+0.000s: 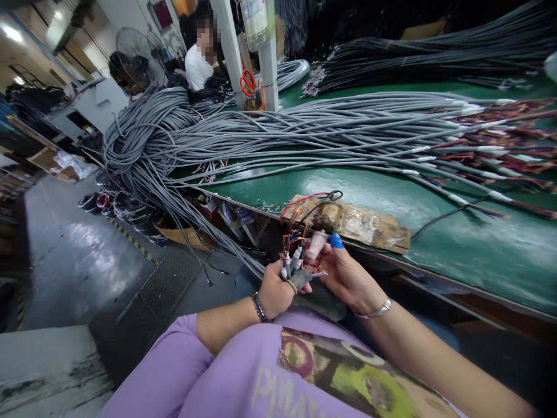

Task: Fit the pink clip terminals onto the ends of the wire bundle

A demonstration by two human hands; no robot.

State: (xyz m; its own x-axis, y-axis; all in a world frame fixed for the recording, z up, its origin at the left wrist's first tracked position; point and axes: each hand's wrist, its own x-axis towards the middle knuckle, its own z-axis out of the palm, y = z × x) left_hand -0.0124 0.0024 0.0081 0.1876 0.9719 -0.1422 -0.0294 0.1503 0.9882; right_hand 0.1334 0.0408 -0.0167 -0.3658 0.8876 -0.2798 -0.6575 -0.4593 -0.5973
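Observation:
My left hand is closed around a small bunch of grey cable ends with stripped coloured wires standing up from the fist. My right hand sits right beside it, fingers on the wire tips; one finger wears a blue cot and another a pale one. Both hands hover just below the near edge of the green table. Red and black leads run from the held wires up to a worn brown block on the table edge.
A huge pile of grey cables with stripped coloured ends crosses the table and spills off its left end toward the floor. Darker cable bundles lie behind. A white post stands at the far edge. A person in white sits beyond.

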